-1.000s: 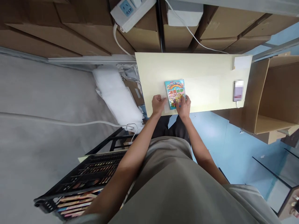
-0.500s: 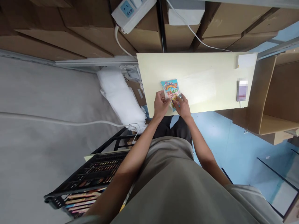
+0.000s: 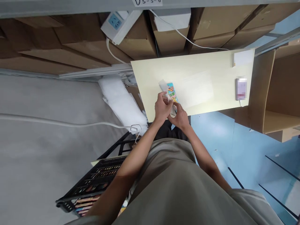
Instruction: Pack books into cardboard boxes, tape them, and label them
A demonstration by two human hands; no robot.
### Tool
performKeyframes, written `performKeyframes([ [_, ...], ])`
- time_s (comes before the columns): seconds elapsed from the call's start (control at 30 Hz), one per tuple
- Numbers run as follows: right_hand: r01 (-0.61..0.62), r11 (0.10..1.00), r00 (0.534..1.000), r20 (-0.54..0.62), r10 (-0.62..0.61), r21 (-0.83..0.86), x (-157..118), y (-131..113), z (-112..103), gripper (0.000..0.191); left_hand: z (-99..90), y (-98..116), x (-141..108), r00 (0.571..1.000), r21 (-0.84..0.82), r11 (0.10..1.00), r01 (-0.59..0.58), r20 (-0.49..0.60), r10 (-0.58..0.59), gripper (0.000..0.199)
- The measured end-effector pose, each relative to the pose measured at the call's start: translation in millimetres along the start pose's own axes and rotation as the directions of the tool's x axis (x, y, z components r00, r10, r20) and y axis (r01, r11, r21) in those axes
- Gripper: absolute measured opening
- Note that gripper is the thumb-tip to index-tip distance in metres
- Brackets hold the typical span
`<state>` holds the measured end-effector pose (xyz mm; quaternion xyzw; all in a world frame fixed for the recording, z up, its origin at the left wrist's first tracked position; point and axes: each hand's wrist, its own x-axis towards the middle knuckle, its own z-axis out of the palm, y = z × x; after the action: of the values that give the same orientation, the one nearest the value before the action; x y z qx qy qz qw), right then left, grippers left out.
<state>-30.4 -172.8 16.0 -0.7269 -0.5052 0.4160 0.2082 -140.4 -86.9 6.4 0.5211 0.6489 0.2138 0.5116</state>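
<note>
A small packet [image 3: 172, 91] with a bright blue, yellow and red cartoon print lies tilted above the pale tabletop. A whitish, semi-see-through strip [image 3: 162, 83] stands out along its left side. My left hand [image 3: 162, 107] grips the packet's left edge, fingers bent round it. At its lower end my right hand [image 3: 180, 116] is closed, thumb and fingers pinching the near corner. The fingertips of both hands almost meet, and they hide the packet's lower part.
The pale board tabletop [image 3: 199, 68] carries a blurred purple-and-white device [image 3: 241, 89] and a small white box [image 3: 243, 58] at right. An open carton [image 3: 261, 90] stands beyond. White sheets [image 3: 123, 103] are piled left. A black crate [image 3: 93, 181] is near my left arm. Behind sit a power strip [image 3: 120, 26] and cartons.
The packet now shows a narrower printed face, with the whitish strip turned out on its left. My right hand has moved down and left, closer to my left hand. The camera view has shifted slightly.
</note>
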Motion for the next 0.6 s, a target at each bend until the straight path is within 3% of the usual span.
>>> performKeyframes([
  [0.2, -0.158, 0.984, 0.974, -0.150, 0.169, 0.083, 0, 5, -8, 0.024, 3.5, 16, 1, 0.988, 0.120, 0.984, -0.128, 0.102, 0.116, 0.038],
  [0.27, -0.203, 0.969, 0.961, -0.160, 0.225, 0.144, 4, 13, -15, 0.021, -0.5, 21, 6, 0.966, 0.179, 0.957, -0.227, 0.170, 0.197, 0.032],
  [0.37, -0.214, 0.950, 0.961, -0.127, 0.246, 0.226, 9, 25, -24, 0.027, -10.9, 28, 17, 0.869, 0.269, 0.848, -0.457, 0.337, 0.362, 0.040],
  [0.47, -0.263, 0.937, 0.952, -0.098, 0.291, 0.231, 6, 30, -33, 0.027, -19.7, 31, 30, 0.755, 0.265, 0.758, -0.596, 0.506, 0.418, 0.042],
  [0.53, -0.257, 0.950, 0.940, -0.182, 0.288, 0.180, 0, 28, -39, 0.025, -21.6, 33, 37, 0.728, 0.240, 0.757, -0.608, 0.550, 0.410, 0.036],
  [0.6, -0.183, 0.978, 0.933, -0.297, 0.204, 0.096, -8, 21, -43, 0.033, -20.1, 36, 41, 0.725, 0.223, 0.770, -0.598, 0.560, 0.401, 0.032],
])
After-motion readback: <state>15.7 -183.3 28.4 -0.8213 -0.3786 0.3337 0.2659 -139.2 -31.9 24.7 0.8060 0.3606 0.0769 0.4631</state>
